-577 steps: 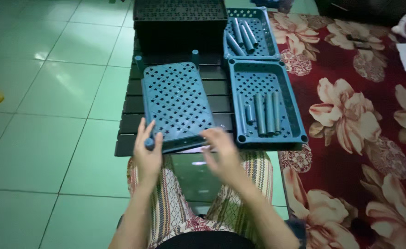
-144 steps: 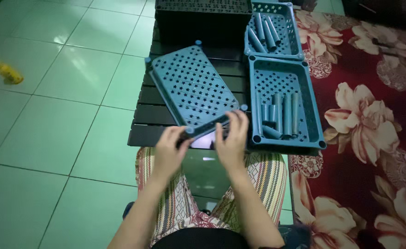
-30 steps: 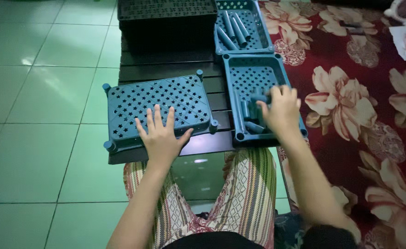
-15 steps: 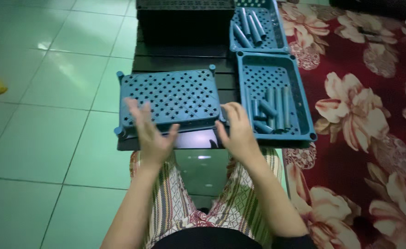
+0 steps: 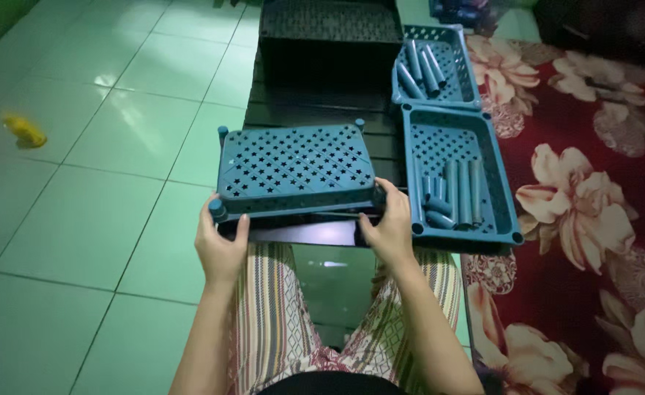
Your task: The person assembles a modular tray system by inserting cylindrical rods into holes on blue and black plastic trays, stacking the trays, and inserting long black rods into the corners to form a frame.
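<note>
The person's left hand [image 5: 221,249] grips the near left corner of a blue plastic shelf tray [image 5: 297,170], thumb hooked over its front rim and fingers tucked beneath. The right hand [image 5: 390,228] clasps the near right corner in the same manner, fingers curled around the edge. The tray is rectangular, turned bottom up, its flat face pierced with rows of small star-shaped holes, and short round sockets stand at its corners. It rests on a low black slatted table [image 5: 315,117] and overhangs the near edge above the person's lap.

At three o'clock from the tray, just beside it, lies a second blue tray [image 5: 492,183], open side up, with the same perforated floor and a raised rim. Inside it rest several smooth blue tubes [image 5: 454,194], lying mostly lengthwise. At one o'clock sits a third blue tray [image 5: 454,66] with lattice walls, holding more tubes [image 5: 421,66] of the same kind. At twelve o'clock stands a black perforated crate [image 5: 330,36].

The floor [image 5: 103,146] is glossy pale green tile. At nine o'clock, well apart, lies a small yellow object [image 5: 24,130], too blurred to identify. A red floral carpet [image 5: 593,241] covers the three o'clock side. Striped trousers [image 5: 271,322] cover the knees.
</note>
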